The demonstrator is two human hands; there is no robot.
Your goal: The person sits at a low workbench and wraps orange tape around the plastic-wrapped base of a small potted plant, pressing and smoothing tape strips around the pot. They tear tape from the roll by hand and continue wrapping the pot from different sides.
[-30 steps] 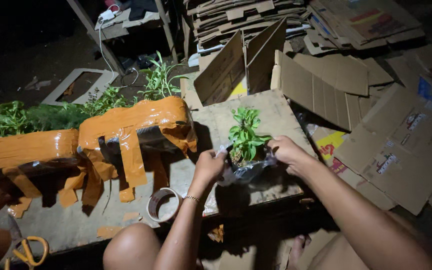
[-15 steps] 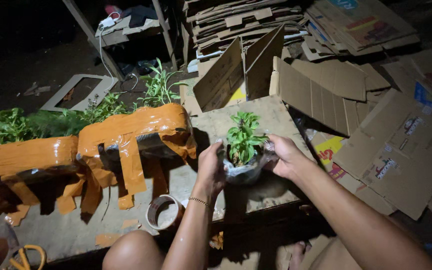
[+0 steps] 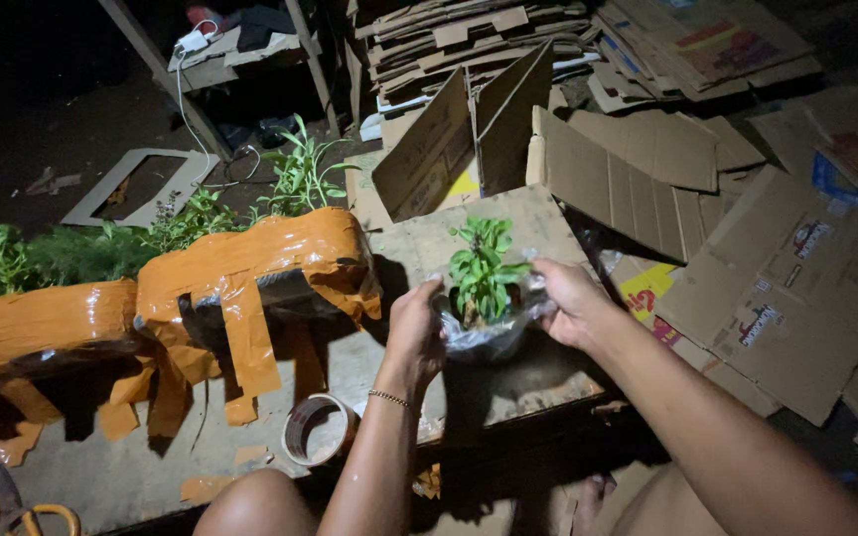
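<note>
Both hands are now lifting the small green seedling in its clear plastic bag (image 3: 484, 298) higher off the cardboard sheet (image 3: 538, 213). At left, orange-taped planters (image 3: 250, 263) are already holding herbs; a tape roll (image 3: 318, 429) is lying nearby. Left hand (image 3: 417, 333) and right hand (image 3: 570, 298) are both clasping the bag, which is not yet planted.

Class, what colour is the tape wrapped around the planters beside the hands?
Orange, glossy, on the planters; the head view shows it best.

outdoor diy garden spot at night: flattened cardboard piles (image 3: 707, 129), orange-taped planters (image 3: 250, 263) w/ herbs (image 3: 191, 213).
</note>
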